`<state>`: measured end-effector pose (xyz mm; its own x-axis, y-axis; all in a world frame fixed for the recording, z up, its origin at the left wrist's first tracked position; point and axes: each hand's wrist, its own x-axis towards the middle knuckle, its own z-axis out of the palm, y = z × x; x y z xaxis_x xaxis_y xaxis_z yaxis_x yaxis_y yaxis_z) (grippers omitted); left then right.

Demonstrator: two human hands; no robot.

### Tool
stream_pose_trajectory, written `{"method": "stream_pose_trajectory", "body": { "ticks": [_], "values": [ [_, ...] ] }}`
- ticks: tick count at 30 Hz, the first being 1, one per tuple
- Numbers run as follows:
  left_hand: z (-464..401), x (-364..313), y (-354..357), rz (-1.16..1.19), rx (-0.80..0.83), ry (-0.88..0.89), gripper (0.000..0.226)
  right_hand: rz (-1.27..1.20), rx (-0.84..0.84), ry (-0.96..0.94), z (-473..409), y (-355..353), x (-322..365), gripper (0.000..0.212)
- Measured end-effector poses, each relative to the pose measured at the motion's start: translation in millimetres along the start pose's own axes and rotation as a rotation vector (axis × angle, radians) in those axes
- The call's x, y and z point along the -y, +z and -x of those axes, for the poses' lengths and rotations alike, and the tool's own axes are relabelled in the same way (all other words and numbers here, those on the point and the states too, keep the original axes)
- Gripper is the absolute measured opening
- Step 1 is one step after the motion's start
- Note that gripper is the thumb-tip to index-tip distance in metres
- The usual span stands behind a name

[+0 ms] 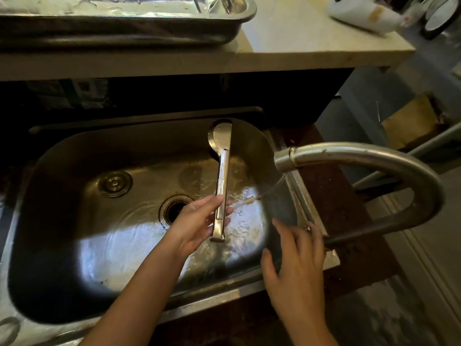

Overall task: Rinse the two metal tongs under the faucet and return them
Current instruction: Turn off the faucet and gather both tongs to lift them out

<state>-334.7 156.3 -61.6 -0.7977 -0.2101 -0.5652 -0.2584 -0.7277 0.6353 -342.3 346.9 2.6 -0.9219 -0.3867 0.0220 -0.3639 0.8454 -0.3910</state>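
My left hand (199,221) grips one pair of metal tongs (222,176) near its hinge end, with the spoon-shaped tips pointing away from me over the steel sink (50,171). The curved faucet (361,158) arches in from the right, and a thin stream of water falls from its spout to the right of the tongs. At the sink's right edge my right hand (296,265) rests with fingers spread, close to the faucet's base, holding nothing. Another metal utensil (232,2) lies in the tray at the top; I cannot tell if it is the second tongs.
A steel tray (124,23) sits on the pale counter (299,33) behind the sink. The sink floor is wet, with a drain (174,208) in the middle and a round stopper (114,183) to its left. White containers (366,13) stand at the counter's far right.
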Motion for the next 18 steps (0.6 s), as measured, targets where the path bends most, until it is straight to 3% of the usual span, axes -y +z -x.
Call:
{"method": "stream_pose_trajectory", "body": {
  "ticks": [5, 7, 10, 12, 15, 18],
  "values": [
    [9.7, 2.8, 3.7, -0.075, -0.076, 0.057, 0.017, 0.061, -0.154, -0.02, -4.8, 0.5, 2.8, 0.042],
    [16.6, 4.7, 3.7, -0.125, -0.116, 0.097, 0.015, -0.037, -0.181, -0.049, -15.7, 2.8, 13.0, 0.034],
    [27.3, 9.1, 3.0, -0.204, -0.188, 0.158, 0.016, -0.517, 0.155, 0.137, -45.8, 13.2, 34.6, 0.026],
    [35.0, 11.4, 2.3, -0.233, -0.231, 0.202, 0.015, -0.656, 0.333, 0.233, -64.8, 25.8, 46.2, 0.031],
    [47.2, 11.3, 0.5, -0.307, -0.274, 0.299, 0.017, -0.692, 0.391, 0.222, -76.3, 41.1, 62.1, 0.027],
    [56.7, 8.3, -4.0, -0.542, -0.369, 0.4, 0.03, -0.648, 0.344, 0.174, -74.0, 51.2, 73.1, 0.021]
  ]
}}
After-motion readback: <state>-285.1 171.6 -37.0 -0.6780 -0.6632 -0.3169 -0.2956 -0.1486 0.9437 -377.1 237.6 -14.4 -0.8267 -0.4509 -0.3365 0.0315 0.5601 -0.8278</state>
